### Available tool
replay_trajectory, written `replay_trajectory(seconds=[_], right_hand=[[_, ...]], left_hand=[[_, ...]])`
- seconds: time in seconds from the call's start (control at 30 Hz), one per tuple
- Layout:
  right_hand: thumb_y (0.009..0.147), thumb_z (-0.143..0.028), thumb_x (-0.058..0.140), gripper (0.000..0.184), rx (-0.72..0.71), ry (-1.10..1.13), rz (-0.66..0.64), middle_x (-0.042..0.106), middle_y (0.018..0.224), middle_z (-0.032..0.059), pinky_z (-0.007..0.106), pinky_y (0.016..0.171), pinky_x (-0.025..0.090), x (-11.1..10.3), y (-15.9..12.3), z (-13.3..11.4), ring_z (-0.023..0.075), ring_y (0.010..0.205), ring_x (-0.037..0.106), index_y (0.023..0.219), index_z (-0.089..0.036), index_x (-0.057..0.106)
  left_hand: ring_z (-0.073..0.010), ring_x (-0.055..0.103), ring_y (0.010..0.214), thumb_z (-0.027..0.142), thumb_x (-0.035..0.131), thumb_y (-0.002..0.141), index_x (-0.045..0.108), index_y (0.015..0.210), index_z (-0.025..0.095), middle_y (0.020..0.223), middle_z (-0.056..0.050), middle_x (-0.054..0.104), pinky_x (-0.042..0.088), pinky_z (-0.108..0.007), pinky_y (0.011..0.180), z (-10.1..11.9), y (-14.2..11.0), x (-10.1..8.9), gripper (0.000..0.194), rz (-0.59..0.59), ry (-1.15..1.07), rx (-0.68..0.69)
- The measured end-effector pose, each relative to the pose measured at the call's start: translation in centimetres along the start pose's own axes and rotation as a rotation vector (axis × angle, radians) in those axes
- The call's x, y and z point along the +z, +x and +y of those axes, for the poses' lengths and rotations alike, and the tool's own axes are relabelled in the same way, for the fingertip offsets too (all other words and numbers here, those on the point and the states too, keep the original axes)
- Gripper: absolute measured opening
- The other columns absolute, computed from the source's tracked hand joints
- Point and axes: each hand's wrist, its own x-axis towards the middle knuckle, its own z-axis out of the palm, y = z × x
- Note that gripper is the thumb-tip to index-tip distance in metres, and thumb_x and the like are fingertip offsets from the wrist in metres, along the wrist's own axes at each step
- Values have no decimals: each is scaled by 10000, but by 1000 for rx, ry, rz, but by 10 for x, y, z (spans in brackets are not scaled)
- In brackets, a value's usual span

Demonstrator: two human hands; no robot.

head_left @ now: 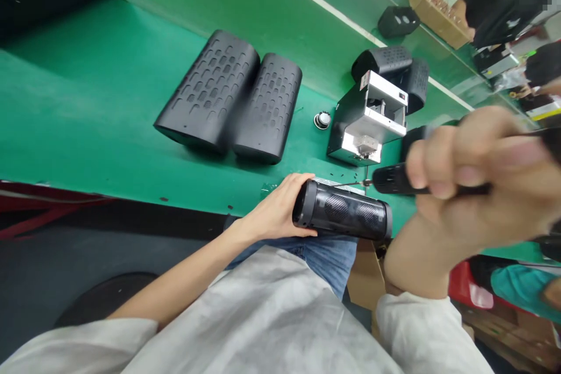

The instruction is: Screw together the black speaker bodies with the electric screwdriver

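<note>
— Cylindrical speaker body (342,210): you have it lying on its side over your lap, just at the bench edge, yes?

— Yes, and your left hand (276,210) is closed around its left end. Round as it is, it would probably roll otherwise, so that grip looks like what steadies it.

— And your right hand (473,181)?

— Closed around a black electric screwdriver (394,180), though your fingers are blurred. Its bit points sideways, just above the body, but you can't tell from this view whether it touches.

— What's spread out on your bench?

— On the green mat (109,111), two perforated black shells (205,90) (267,106) lie side by side, probably set there to keep them out of your way. Farther along, a metal-framed unit (366,117) stands near a round driver (322,120), and small black screws (337,175) sit close to your left hand, apparently within easy reach.

— Anything you can read?

— Only a small white label (364,80) on that unit, and it's too small to make out. You have no legible brand on the body.
</note>
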Motion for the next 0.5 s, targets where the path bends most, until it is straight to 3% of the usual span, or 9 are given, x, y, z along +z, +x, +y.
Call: replay_trajectory(seconds=[0.17,0.3,0.4,0.5], right_hand=[[909,-421,964,421,-78,-61,-15,562,730,-80,318,394,585,21,-2,-10,191,516,650,1141,-336,623],[888,-265,919,333,-269,-36,-7,492,666,-110,259,374,507,39,0,-14,128,427,518,1051,-301,632],[859,-106,829,274,-391,83,-34,488,624,-120,224,367,436,48,0,-1,81,388,405,1026,-265,682],[904,-92,868,316,-363,84,-185,574,664,-96,258,377,479,50,-3,21,104,405,466,1121,-275,730]], left_hand=[[-480,572,1613,538,1096,796,326,1748,319,1717,-214,552,514,-708,1351,-2,-2,2,1244,13,12,23],[-479,572,1616,541,1087,815,313,1758,318,1722,-221,547,523,-710,1342,-2,-2,4,1240,13,4,41],[-478,570,1611,542,1079,825,309,1758,315,1721,-225,541,528,-712,1335,-2,-2,4,1231,21,-3,64],[-479,588,1582,534,1083,814,321,1747,319,1694,-215,556,547,-720,1307,-2,-1,4,1223,32,-28,65]])
